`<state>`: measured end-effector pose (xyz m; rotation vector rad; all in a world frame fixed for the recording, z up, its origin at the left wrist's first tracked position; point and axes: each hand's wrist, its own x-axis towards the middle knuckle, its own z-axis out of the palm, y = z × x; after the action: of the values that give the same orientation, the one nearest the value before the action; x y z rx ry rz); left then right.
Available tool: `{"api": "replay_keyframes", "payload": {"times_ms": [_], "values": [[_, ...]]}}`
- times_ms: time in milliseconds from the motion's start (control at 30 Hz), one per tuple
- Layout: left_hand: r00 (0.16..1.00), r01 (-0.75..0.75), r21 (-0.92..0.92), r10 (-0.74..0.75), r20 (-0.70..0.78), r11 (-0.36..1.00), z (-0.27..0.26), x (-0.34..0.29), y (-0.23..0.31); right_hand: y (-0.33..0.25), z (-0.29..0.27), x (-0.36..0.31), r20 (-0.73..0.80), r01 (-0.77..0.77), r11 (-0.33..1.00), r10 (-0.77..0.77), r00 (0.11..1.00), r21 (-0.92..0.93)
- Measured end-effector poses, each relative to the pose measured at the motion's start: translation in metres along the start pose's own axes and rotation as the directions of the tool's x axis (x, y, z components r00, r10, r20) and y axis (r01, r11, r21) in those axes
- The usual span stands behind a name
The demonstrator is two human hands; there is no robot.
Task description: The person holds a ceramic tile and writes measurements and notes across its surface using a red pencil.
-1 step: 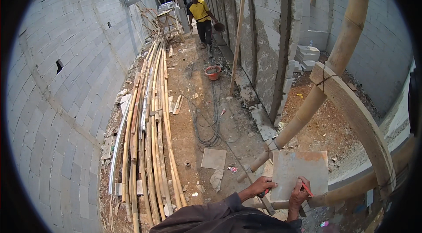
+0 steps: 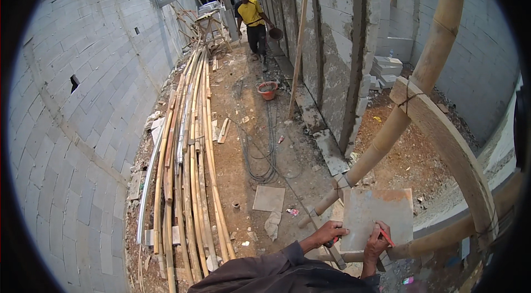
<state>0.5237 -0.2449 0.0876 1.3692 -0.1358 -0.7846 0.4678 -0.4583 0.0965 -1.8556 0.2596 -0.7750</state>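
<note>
A flat, square grey tile (image 2: 365,213) with rusty stains along its top edge is in front of me at the lower right. My left hand (image 2: 326,233) is closed at its left edge, thumb against the tile. Something small and dark shows under those fingers, too hidden to name. My right hand (image 2: 375,246) is over the tile's lower right part, fingers pinched, and grips a slim red pencil-like marker (image 2: 386,236). The tip of the marker is hidden by the hand.
Thick bamboo poles (image 2: 381,144) and a curved-looking plank (image 2: 442,144) cross on my right. Long bamboo poles (image 2: 196,182) lie left, beside a block wall (image 2: 72,144). Cable (image 2: 271,155), an orange bucket (image 2: 267,91) and a person (image 2: 251,16) carrying a bucket are ahead.
</note>
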Motion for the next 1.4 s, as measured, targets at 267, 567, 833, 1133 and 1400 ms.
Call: {"api": "replay_keyframes", "payload": {"times_ms": [267, 567, 833, 1133, 1400], "values": [[1.000, -0.020, -0.009, 0.020, -0.004, 1.000, 0.002, -0.007, -0.007, -0.005, -0.004, -0.001, 0.029, -0.297, 0.922, 0.300, 0.954, 0.250], [1.000, -0.011, -0.245, 0.014, 0.011, 0.969, -0.001, 0.001, -0.008, -0.040, 0.001, 0.002, 0.045, -0.210, 0.959, 0.205, 0.978, 0.190], [0.995, -0.020, -0.220, -0.002, -0.101, 0.975, 0.012, -0.006, 0.007, -0.032, -0.008, -0.002, 0.118, -0.251, 0.957, 0.235, 0.965, 0.148], [0.996, 0.064, -0.074, -0.068, -0.050, 0.995, 0.017, -0.025, 0.010, -0.038, -0.006, -0.002, 0.147, -0.268, 0.946, 0.244, 0.959, 0.181], [0.999, 0.044, -0.157, -0.045, -0.001, 0.987, 0.023, -0.003, 0.004, -0.052, -0.001, 0.000, 0.146, -0.246, 0.947, 0.219, 0.965, 0.205]]}}
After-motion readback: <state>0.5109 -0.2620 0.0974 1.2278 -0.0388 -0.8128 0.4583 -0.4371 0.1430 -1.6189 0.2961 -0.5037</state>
